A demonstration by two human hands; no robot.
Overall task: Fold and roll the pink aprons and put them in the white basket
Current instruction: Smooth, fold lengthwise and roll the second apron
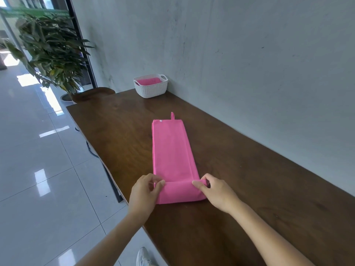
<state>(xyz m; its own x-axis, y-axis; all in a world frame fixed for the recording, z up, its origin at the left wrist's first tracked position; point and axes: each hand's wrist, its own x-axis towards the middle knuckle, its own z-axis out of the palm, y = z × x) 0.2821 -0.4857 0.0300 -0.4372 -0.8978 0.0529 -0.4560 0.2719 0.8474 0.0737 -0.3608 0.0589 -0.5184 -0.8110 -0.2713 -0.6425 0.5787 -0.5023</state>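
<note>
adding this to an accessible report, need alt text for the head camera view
Two hands, left hand and right hand, pinch the near end of a long folded pink apron on a dark wooden table, starting to roll it. A white basket holding a rolled pink apron stands at the far end by the grey wall, with a potted plant beyond.

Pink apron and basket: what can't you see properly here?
Head view: the wall of the white basket hides all but the top of the pink cloth inside.
Head view: the left hand and right hand cover the roll ends of the pink apron.
Head view: the bottom edge cuts off the shoe.
</note>
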